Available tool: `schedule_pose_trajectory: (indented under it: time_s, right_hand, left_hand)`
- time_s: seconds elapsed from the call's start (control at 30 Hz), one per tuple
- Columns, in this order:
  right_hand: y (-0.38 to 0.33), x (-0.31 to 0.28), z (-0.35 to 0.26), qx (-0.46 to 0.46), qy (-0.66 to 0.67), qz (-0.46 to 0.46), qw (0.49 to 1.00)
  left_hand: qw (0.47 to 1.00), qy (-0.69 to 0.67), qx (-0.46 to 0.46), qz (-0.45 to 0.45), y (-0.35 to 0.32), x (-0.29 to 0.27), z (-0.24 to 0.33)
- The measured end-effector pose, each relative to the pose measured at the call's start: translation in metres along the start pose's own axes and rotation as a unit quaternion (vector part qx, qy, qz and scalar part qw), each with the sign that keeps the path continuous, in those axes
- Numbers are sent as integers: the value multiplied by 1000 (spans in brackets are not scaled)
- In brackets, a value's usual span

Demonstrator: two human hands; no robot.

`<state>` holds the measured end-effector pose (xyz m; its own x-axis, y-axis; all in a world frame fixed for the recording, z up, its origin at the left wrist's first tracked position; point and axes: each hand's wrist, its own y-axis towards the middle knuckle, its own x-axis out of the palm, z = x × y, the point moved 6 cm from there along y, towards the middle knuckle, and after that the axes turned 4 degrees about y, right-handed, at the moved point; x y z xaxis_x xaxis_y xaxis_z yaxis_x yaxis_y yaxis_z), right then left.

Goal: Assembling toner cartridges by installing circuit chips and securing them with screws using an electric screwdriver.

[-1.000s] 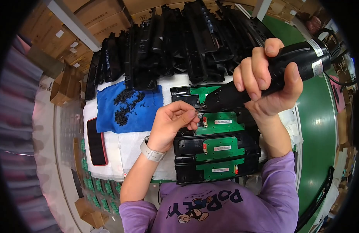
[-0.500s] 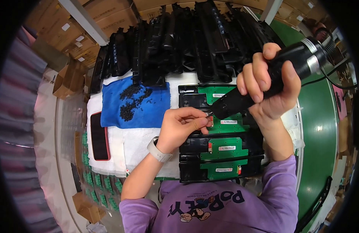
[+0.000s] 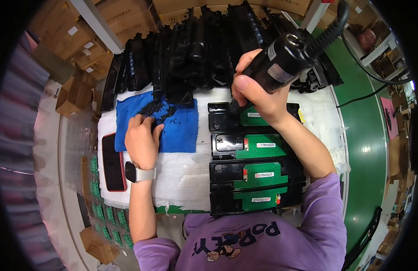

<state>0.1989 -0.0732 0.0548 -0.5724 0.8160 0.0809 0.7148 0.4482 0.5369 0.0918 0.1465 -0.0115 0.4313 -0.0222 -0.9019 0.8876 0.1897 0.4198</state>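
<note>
My right hand [image 3: 262,92] is wrapped round a black electric screwdriver [image 3: 281,67], held tilted with its lower end over the farthest of several black plastic panels. The bit is hidden from sight. Green circuit boards [image 3: 263,175] lie in these panels [image 3: 225,174], stacked in a row from near to far. On the left, my left hand [image 3: 143,140] rests on a blue cloth [image 3: 182,137], its fingertips at the near edge of a pile of small black screws [image 3: 163,109]. Its thumb stands apart from the bent fingers. Whether a screw lies under the fingertips is hidden.
A phone with a red edge [image 3: 113,165] lies left of the cloth on the white table covering [image 3: 184,180]. Many long black plastic parts [image 3: 186,58] are heaped along the back. A cable [image 3: 328,36] rises from the screwdriver. Cardboard boxes [image 3: 78,97] stand beyond the table.
My left hand has moved left from the screwdriver's tip to the screw pile. My right hand has shifted left and tilted the screwdriver more upright, its lower end now over the farthest panel.
</note>
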Motion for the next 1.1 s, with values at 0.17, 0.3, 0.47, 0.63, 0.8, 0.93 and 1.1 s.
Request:
schedule_pose_trajectory:
  time_s: [0.17,0.3,0.47,0.63,0.8,0.93,1.1]
  right_hand:
    - [-1,2,7,-46,-19,-16,999]
    - [1,-6,12,-15,28,7,999]
    - [4,-4,10,-9,29,14,999]
    - [7,-3,8,-18,3,9,1000]
    - [14,7,10,-27,-47,26,998]
    - [18,5,20,36,-77,22,996]
    - [22,5,19,50,-38,1,998]
  left_hand:
    - [1000,-23,3,3,1,8,-2]
    - [1000,-8,7,16,1,8,0]
    - [1000,0,0,25,0,11,0]
    - [996,-75,-41,38,1,10,-3]
    - [973,-215,-74,37,1,8,1]
    - [932,-344,-115,2,-3,16,-1]
    - [914,-395,-94,0,-3,21,4]
